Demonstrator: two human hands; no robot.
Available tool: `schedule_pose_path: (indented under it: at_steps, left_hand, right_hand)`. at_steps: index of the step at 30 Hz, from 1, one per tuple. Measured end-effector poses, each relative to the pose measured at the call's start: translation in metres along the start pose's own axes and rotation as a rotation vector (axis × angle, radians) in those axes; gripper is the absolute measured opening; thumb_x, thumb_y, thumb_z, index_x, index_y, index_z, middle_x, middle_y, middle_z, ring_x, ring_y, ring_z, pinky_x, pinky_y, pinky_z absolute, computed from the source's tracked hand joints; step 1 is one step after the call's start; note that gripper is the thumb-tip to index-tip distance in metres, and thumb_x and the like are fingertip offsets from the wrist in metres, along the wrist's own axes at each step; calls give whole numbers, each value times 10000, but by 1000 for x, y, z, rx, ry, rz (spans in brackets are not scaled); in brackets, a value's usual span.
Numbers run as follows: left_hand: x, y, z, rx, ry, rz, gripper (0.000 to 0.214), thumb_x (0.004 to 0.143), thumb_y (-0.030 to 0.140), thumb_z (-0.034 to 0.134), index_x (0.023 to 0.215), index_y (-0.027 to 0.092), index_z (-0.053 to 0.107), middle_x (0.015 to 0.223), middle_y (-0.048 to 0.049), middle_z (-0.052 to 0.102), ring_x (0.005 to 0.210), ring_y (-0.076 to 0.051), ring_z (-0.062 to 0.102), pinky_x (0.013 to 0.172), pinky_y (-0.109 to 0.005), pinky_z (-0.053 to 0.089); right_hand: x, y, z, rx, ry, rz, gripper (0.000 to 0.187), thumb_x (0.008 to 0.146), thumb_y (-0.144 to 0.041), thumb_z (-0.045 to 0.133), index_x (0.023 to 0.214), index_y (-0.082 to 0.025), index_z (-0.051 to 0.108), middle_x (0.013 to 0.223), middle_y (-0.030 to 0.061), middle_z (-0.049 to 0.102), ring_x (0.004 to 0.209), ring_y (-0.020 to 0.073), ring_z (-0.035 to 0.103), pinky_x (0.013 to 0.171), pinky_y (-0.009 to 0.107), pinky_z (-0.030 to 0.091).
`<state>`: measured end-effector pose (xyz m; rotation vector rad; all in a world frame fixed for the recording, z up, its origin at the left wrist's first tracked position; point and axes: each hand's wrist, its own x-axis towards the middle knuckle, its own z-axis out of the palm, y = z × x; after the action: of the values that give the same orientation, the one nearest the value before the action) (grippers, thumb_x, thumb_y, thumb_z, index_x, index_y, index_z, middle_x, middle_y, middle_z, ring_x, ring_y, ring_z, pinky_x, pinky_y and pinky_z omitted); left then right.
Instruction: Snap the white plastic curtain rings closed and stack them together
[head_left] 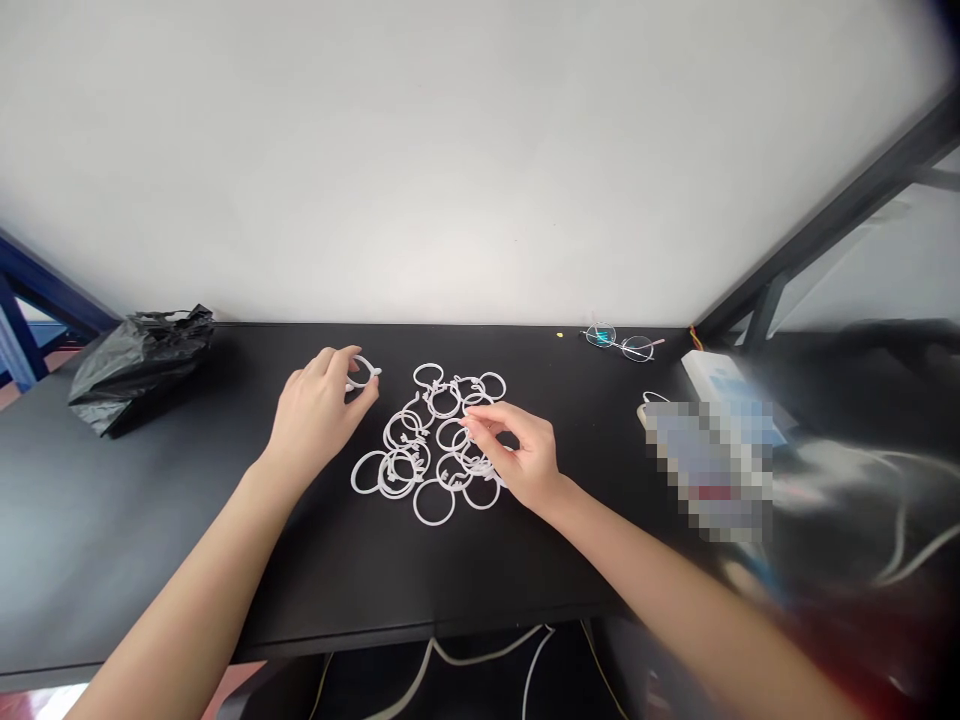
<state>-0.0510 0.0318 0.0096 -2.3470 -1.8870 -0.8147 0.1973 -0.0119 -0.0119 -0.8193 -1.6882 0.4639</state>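
Observation:
Between the thumb and fingers of my left hand (319, 405) is a white plastic ring (361, 372) with small tabs on it, held a little left of the pile. Many similar rings with little clip ends lie in a loose, overlapping pile (433, 502) on the black desk. My right hand (521, 450) reaches over the right side of this pile, thumb and index fingertip pinched together at the edge of a white ring. The hand covers some rings below it, so which ring it grips is partly hidden.
A crumpled black plastic bag (142, 365) sits at the far left of the desk (315, 590). Round-lensed glasses (619, 342) lie at the back right. Near the right edge are a white box (724, 385) and a blurred-out item (705, 475). Cables (487, 658) hang below the front edge.

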Motion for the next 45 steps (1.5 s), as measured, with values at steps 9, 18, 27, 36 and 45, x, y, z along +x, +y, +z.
schedule_pose_path:
  at_steps: [9, 18, 27, 36, 45]
  left_hand:
    - [-4, -24, 6, 66, -73, -83, 285, 796, 452, 667, 894, 185, 637, 960, -187, 616, 1002, -438, 581, 824, -504, 430]
    - [-8, -25, 7, 344, -186, -45, 379, 878, 451, 528, 1047, 137, 654, 1056, -217, 615, 978, -414, 593, 766, -504, 492]
    - [-1, -9, 0, 65, -167, 35, 320, 928, 401, 483, 1088, 157, 613, 1120, -152, 613, 1050, -342, 593, 889, -488, 489]
    - [-5, 6, 10, -344, -369, 175, 247, 936, 411, 502, 1009, 200, 607, 1012, -64, 640, 864, -204, 620, 752, -336, 520]
    - [-7, 14, 14, -312, -425, 212, 377, 970, 467, 434, 1094, 183, 648, 1060, -88, 612, 828, -206, 629, 715, -339, 527]
  right_hand:
    - [0, 2, 1, -2, -17, -23, 101, 903, -151, 610, 901, -198, 700, 731, 14, 708, 566, 124, 653, 541, 255, 568]
    - [-1, 4, 1, 10, -28, -23, 97, 898, -129, 616, 892, -178, 699, 692, 8, 673, 559, 115, 630, 548, 251, 548]
    - [-2, 3, 2, -6, -37, -21, 111, 918, -170, 590, 894, -194, 696, 684, 5, 673, 563, 114, 615, 546, 247, 544]
    - [-1, 1, 1, -25, -42, -36, 108, 916, -162, 593, 894, -187, 695, 694, 12, 683, 564, 110, 605, 547, 241, 537]
    - [0, 1, 0, -27, -51, -47, 106, 907, -140, 602, 898, -182, 699, 733, 23, 709, 574, 108, 612, 555, 237, 533]
